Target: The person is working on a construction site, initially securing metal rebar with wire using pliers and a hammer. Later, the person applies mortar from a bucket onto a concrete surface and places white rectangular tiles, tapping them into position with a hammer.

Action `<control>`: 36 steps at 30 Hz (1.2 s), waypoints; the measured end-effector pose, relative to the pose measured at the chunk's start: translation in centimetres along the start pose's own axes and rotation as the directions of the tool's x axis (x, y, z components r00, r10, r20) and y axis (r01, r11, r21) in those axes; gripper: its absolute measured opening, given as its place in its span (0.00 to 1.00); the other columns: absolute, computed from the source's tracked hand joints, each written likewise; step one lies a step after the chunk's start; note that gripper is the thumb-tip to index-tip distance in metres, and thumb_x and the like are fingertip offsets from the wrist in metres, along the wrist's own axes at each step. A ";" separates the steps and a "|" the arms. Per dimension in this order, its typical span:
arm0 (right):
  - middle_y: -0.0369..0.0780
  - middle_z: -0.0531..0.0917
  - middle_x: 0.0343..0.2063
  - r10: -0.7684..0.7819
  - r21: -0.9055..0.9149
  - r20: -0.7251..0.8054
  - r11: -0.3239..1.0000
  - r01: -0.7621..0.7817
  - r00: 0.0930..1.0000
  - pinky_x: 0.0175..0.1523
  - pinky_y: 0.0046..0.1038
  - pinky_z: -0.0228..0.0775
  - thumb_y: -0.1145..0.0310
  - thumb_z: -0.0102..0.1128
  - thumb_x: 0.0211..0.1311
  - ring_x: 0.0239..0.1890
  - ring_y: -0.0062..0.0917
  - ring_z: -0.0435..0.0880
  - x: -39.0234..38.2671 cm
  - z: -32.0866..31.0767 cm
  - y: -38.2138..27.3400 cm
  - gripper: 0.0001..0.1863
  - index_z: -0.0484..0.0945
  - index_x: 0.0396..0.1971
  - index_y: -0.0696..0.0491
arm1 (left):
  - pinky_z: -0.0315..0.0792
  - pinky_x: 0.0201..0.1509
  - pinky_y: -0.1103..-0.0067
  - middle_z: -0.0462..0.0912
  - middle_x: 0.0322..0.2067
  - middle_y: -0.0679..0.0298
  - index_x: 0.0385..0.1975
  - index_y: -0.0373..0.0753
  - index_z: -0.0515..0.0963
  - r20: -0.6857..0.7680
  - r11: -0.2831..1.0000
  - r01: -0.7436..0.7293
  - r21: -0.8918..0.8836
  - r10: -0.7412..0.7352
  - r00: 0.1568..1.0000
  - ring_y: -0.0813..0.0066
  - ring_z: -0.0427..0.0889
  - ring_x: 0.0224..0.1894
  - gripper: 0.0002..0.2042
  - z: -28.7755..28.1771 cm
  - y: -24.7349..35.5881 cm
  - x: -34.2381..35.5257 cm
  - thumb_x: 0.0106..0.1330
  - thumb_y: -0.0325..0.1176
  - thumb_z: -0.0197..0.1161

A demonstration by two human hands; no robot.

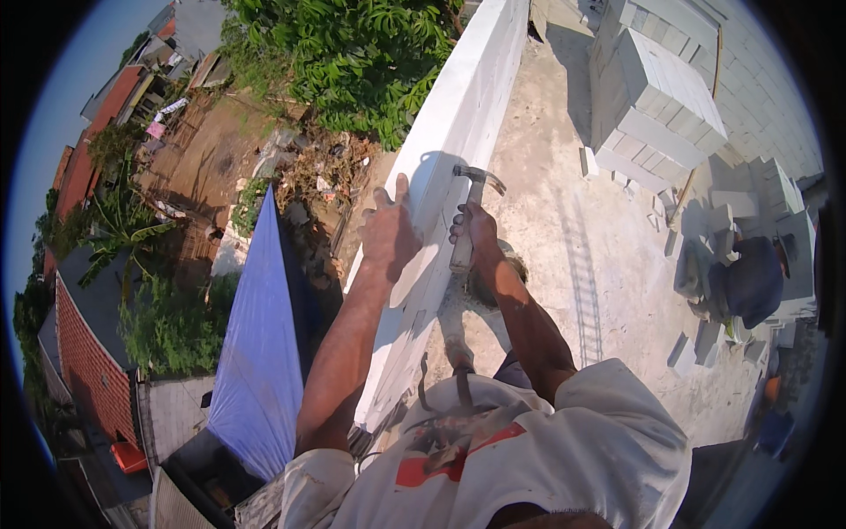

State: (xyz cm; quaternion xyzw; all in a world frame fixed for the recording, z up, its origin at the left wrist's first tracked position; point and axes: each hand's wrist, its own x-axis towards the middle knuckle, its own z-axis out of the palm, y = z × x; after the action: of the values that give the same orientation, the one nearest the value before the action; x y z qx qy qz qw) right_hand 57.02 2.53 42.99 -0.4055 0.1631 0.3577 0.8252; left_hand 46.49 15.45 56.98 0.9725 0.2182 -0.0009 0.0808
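A low white block wall (445, 145) runs away from me, with its upper face in sunlight. My left hand (389, 233) lies against the wall's top near its outer edge, fingers stretched out and holding nothing. Over the wall's inner side, my right hand (476, 231) is wrapped round the handle of a claw hammer (477, 181). The hammer's metal head is up at the far end, its claw curving to the right. Its handle end sticks out below my fist. The hammer seems to be just over or against the wall; whether it touches cannot be told.
Beyond the wall on the left, the ground lies far below, with a blue tarp (256, 353), a leafy tree (352, 62) and roofs (92, 366). Stacked white blocks (656, 110) stand on the concrete floor (546, 194) at right. A dark blue shape (753, 282), possibly a person, is among loose blocks.
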 end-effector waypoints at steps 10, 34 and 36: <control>0.36 0.72 0.19 -0.353 -0.427 0.165 0.816 0.389 0.921 0.15 0.28 0.66 0.54 0.52 0.77 0.13 0.24 0.73 -3.3 0.2 -5.0 0.16 0.67 0.46 0.52 | 0.80 0.54 0.57 0.70 0.59 0.39 0.77 0.38 0.56 0.011 0.999 0.005 -0.043 -0.005 1.000 0.37 0.84 0.49 0.45 0.3 0.4 0.1 0.58 0.33 0.70; 0.55 0.83 0.25 -0.204 -0.686 0.672 -0.533 0.495 0.712 0.41 0.53 0.74 0.50 0.49 0.79 0.29 0.51 0.85 -9.2 7.5 -17.0 0.24 0.69 0.55 0.58 | 0.83 0.49 0.55 0.70 0.60 0.47 0.76 0.51 0.60 -0.098 0.996 0.090 -0.010 -0.090 0.991 0.38 0.81 0.54 0.42 2.4 0.6 0.4 0.59 0.34 0.70; 0.57 0.83 0.25 -0.059 -0.547 0.621 -0.746 0.379 0.782 0.42 0.55 0.73 0.50 0.49 0.79 0.33 0.57 0.85 -7.4 6.1 -17.3 0.23 0.67 0.52 0.58 | 0.83 0.51 0.54 0.70 0.61 0.48 0.77 0.51 0.59 -0.078 0.996 0.083 -0.028 -0.085 0.993 0.38 0.80 0.56 0.42 2.2 1.0 0.4 0.59 0.34 0.70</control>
State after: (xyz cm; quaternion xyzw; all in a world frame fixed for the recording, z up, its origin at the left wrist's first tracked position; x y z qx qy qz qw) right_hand 64.30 -3.24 60.51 -0.8841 -0.4621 0.0411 0.0562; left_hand 47.39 14.42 54.95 0.9606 0.2621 0.0367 0.0842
